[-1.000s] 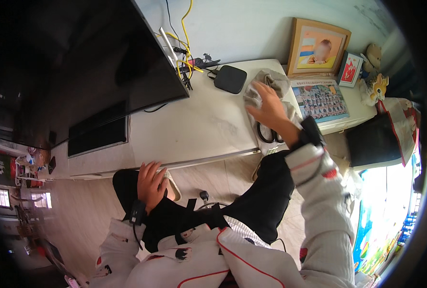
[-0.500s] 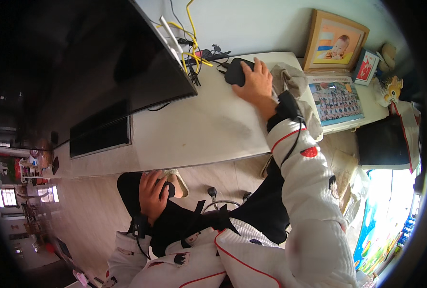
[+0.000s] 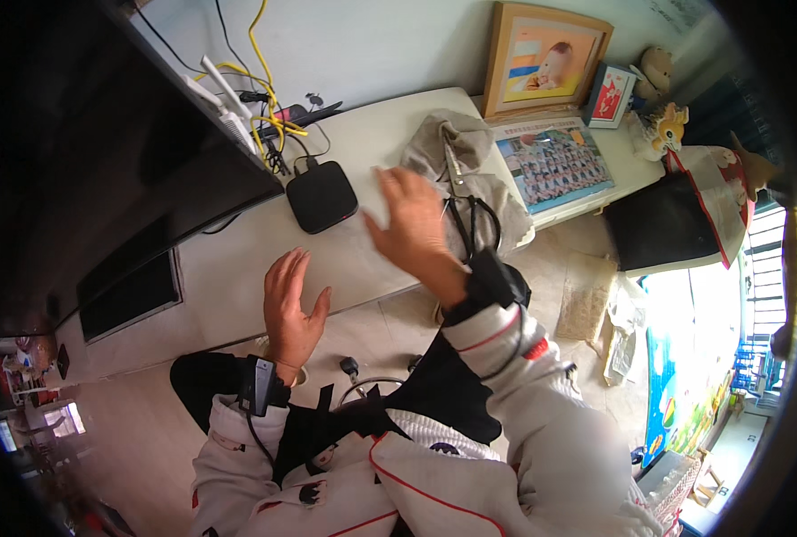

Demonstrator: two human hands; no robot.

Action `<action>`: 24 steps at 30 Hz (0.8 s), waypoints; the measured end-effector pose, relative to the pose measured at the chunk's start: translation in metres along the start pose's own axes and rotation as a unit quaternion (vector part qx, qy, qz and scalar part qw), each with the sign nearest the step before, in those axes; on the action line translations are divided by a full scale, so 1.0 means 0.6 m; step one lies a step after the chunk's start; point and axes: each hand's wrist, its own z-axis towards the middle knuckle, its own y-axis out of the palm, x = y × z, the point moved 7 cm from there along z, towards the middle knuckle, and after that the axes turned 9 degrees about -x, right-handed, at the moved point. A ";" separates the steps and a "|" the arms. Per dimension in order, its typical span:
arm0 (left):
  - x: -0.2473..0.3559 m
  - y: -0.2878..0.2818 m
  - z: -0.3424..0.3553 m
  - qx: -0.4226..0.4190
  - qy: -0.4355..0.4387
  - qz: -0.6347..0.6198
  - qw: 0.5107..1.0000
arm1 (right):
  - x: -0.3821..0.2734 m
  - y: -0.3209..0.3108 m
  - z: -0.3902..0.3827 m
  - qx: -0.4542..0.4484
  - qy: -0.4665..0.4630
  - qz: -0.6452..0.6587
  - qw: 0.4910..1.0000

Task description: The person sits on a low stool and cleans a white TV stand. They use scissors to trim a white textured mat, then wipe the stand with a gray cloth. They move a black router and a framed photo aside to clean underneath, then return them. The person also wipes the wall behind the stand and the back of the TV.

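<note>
My right hand [image 3: 412, 224] hovers over the white tabletop [image 3: 363, 259], its fingers apart and nothing in them. Just to its left lies a flat black box [image 3: 322, 197] with rounded corners and a cable plugged into its far edge. My left hand [image 3: 293, 309] is raised near the table's front edge, thumb spread from the fingers, also with nothing in it. Right of my right hand, a crumpled grey cloth [image 3: 443, 148] bears what look like scissors [image 3: 475, 215] with black loop handles.
A large dark screen [image 3: 121, 134] stands at the left. Behind the box are yellow and black cables [image 3: 278, 121] and a white device with antennas [image 3: 228, 112]. Framed pictures [image 3: 497, 63], a group photo [image 3: 555, 166] and figurines [image 3: 667, 130] stand at the right, beside a black bin-like container [image 3: 654, 228].
My right hand has let go of the black box and drawn back toward me. My left hand has lifted off my knee toward the table. The view has shifted right, uncovering the scissors-like tool.
</note>
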 end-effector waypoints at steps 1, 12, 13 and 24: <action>0.005 0.003 0.002 0.002 0.007 0.002 1.000 | 0.042 -0.030 -0.011 0.016 0.033 -0.028 0.999; 0.067 0.064 0.003 -0.048 0.066 -0.004 0.997 | 0.177 -0.039 -0.036 -0.058 0.226 0.017 0.972; 0.068 0.060 0.004 -0.045 0.069 -0.004 0.997 | 0.174 -0.044 -0.035 -0.050 0.218 0.013 0.975; 0.048 0.037 0.014 0.018 0.022 0.017 0.999 | 0.315 -0.245 -0.060 0.153 0.281 0.505 0.801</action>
